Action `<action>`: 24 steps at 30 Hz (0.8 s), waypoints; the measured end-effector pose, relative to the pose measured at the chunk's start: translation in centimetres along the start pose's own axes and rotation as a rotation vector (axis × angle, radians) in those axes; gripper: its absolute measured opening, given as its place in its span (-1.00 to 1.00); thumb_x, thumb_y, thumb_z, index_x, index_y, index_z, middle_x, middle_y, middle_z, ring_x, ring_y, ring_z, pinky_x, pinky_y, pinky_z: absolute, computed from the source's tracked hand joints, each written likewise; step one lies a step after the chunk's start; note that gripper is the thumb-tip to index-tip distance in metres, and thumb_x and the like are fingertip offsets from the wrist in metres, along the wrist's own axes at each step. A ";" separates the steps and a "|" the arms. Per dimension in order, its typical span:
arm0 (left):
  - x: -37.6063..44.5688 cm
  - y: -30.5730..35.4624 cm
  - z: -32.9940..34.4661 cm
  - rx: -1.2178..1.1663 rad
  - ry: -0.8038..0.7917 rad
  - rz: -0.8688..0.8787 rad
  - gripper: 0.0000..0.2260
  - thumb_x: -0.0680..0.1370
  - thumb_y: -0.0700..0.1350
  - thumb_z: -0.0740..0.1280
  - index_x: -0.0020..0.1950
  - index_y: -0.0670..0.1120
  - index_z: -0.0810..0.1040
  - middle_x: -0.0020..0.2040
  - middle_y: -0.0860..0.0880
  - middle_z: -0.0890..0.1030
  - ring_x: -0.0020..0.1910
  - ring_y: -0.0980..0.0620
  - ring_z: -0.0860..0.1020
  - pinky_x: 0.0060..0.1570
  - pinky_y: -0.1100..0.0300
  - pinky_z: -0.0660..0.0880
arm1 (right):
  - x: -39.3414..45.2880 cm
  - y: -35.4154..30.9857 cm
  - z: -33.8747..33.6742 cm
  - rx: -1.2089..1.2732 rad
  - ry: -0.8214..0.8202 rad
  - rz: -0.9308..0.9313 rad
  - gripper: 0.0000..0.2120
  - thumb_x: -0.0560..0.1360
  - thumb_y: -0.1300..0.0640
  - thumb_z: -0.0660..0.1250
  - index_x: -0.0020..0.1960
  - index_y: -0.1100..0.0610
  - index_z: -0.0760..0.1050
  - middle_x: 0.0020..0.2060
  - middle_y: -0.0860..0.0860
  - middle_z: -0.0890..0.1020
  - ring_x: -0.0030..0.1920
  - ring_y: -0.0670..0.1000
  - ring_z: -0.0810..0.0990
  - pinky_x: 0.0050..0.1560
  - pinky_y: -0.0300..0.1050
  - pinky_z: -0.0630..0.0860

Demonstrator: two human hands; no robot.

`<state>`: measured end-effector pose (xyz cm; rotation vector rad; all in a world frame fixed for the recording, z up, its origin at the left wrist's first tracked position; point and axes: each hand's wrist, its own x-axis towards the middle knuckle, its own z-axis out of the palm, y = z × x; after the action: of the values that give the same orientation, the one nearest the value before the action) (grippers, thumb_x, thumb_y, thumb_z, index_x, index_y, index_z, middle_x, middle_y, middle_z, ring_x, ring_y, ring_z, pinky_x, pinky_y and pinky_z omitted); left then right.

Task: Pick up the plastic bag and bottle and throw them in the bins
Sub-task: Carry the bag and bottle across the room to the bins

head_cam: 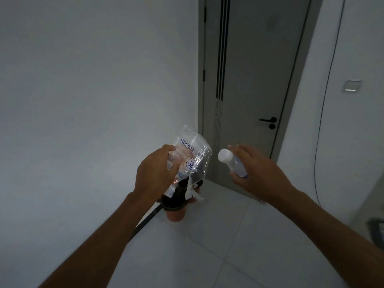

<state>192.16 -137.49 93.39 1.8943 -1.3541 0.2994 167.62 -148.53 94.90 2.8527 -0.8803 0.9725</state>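
Observation:
My left hand [154,173] is closed on a clear plastic bag [192,155] with blue print, held up above the floor. My right hand [255,173] grips a small clear bottle [233,163] with a white cap that points up and left. Two small orange bins with dark liners stand on the floor by the wall corner: the nearer bin [175,215] lies directly below the bag, and the farther bin [196,191] is mostly hidden behind the bag. The bottle hangs to the right of both bins.
A white wall fills the left side. A grey door [255,80] with a black handle [268,120] stands shut behind the bins. The floor is pale grey tile [207,256]. A dark object [377,229] sits at the right edge.

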 end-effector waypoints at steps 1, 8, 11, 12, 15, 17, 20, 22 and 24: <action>1.9 -0.8 1.7 -0.003 -0.007 0.000 -0.70 0.49 0.08 0.39 0.19 0.05 0.49 -0.08 0.11 0.62 -0.24 0.16 0.50 -0.31 0.45 0.23 | 1.6 1.5 1.2 0.011 -0.006 0.010 -0.37 0.39 0.03 0.41 0.39 0.02 0.26 0.26 0.07 0.46 0.12 0.07 0.50 -0.02 -0.02 0.54; 16.7 -6.4 13.1 -0.061 0.024 -0.005 -0.71 0.48 0.04 0.39 0.18 0.06 0.50 -0.08 0.12 0.62 -0.23 0.17 0.48 -0.29 0.48 0.22 | 15.2 11.5 9.3 -0.048 0.002 -0.043 -0.41 0.38 0.08 0.43 0.36 0.07 0.33 0.17 0.09 0.52 0.07 0.08 0.52 -0.01 -0.12 0.42; 24.0 -8.8 17.2 -0.073 0.025 -0.034 -0.72 0.49 0.07 0.38 0.17 0.07 0.49 -0.06 0.12 0.63 -0.23 0.18 0.47 -0.29 0.49 0.21 | 22.8 15.4 12.3 -0.055 -0.003 -0.053 -0.41 0.38 0.07 0.43 0.36 0.08 0.33 0.17 0.09 0.52 0.07 0.08 0.51 -0.01 -0.05 0.49; 26.3 -9.5 18.4 -0.074 0.021 -0.039 -0.72 0.50 0.08 0.37 0.18 0.08 0.49 -0.06 0.13 0.62 -0.22 0.18 0.48 -0.29 0.50 0.22 | 25.2 16.6 13.1 -0.045 -0.004 -0.058 -0.40 0.38 0.06 0.42 0.37 0.08 0.32 0.18 0.08 0.51 0.08 0.08 0.51 0.00 -0.03 0.50; 32.2 -11.3 21.5 -0.045 0.007 -0.034 -0.72 0.51 0.13 0.33 0.18 0.09 0.48 -0.06 0.15 0.61 -0.20 0.17 0.51 -0.26 0.47 0.25 | 31.1 20.1 15.7 -0.029 0.013 -0.068 -0.41 0.38 0.06 0.42 0.36 0.07 0.33 0.17 0.07 0.51 0.08 0.06 0.50 -0.01 -0.02 0.51; 35.8 -12.8 23.8 -0.022 0.010 -0.042 -0.72 0.51 0.14 0.33 0.18 0.10 0.47 -0.06 0.16 0.60 -0.19 0.17 0.51 -0.22 0.39 0.30 | 34.7 22.6 17.9 -0.009 0.018 -0.081 -0.42 0.38 0.07 0.42 0.36 0.08 0.34 0.16 0.08 0.51 0.06 0.08 0.51 -0.04 -0.03 0.50; 40.1 -15.1 27.4 0.010 0.024 -0.051 -0.72 0.51 0.12 0.33 0.17 0.08 0.49 -0.06 0.14 0.61 -0.19 0.19 0.49 -0.16 0.36 0.34 | 39.7 26.6 21.8 0.019 0.023 -0.099 -0.43 0.38 0.08 0.41 0.35 0.08 0.34 0.13 0.09 0.52 0.03 0.09 0.51 -0.10 -0.10 0.43; 43.0 -16.8 30.0 0.037 0.037 -0.086 -0.72 0.52 0.12 0.33 0.18 0.06 0.49 -0.04 0.13 0.62 -0.19 0.18 0.49 -0.17 0.38 0.33 | 43.4 29.4 24.8 0.053 0.000 -0.104 -0.44 0.38 0.08 0.41 0.34 0.07 0.34 0.12 0.09 0.52 0.02 0.09 0.51 -0.11 -0.06 0.47; 45.8 -18.2 32.6 0.069 0.053 -0.129 -0.72 0.52 0.11 0.33 0.18 0.06 0.48 -0.02 0.10 0.63 -0.17 0.14 0.53 -0.16 0.33 0.36 | 47.2 32.3 27.8 0.096 -0.015 -0.118 -0.45 0.38 0.09 0.40 0.34 0.09 0.35 0.13 0.10 0.53 0.05 0.12 0.52 -0.06 0.03 0.52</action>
<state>219.14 -189.98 90.07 2.0070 -1.1947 0.3328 197.51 -204.66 93.47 2.9555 -0.6742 1.0085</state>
